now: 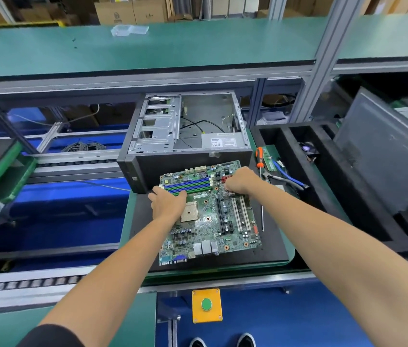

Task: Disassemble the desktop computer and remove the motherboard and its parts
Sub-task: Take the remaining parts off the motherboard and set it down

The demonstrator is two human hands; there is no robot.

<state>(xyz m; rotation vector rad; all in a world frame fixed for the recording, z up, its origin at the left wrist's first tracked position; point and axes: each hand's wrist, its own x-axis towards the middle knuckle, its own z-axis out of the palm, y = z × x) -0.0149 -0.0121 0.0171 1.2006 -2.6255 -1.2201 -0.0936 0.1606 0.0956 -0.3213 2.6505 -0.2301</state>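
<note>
Green-topped shelving (198, 46) runs across the back of a factory line, with cardboard boxes (132, 11) stacked behind it and roller rails to the left. Below it, a desk (288, 254) with a green rim and black mat carries the work. One desktop computer case (188, 136) lies open on its side at the far edge of the mat, its drive cage on the left, loose black cables inside and one grey power supply (224, 141) at the near right corner.

One motherboard (210, 216) lies flat on the mat just in front of the case, out of the chassis. It shows four blue and green memory slots (188, 184), one bare square CPU socket (189, 212) and three long expansion slots (235, 214) that can be counted.

Both hands are on the far half of the board. The left hand (168, 201) rests palm down with fingers spread over the near ends of the memory slots. The right hand (240, 180) has its fingers curled down by the small finned heatsink (227, 191); what they pinch, if anything, cannot be told.

To the right, one orange-handled screwdriver (259, 157) lies beside one green memory stick (270, 159), with blue cables (288, 176) in a black foam tray (323, 196). One dark side panel (386, 151) leans over the tray. One yellow box with a green button (207, 304) sits below the desk edge, and two shoes (223, 341) show at the bottom.
</note>
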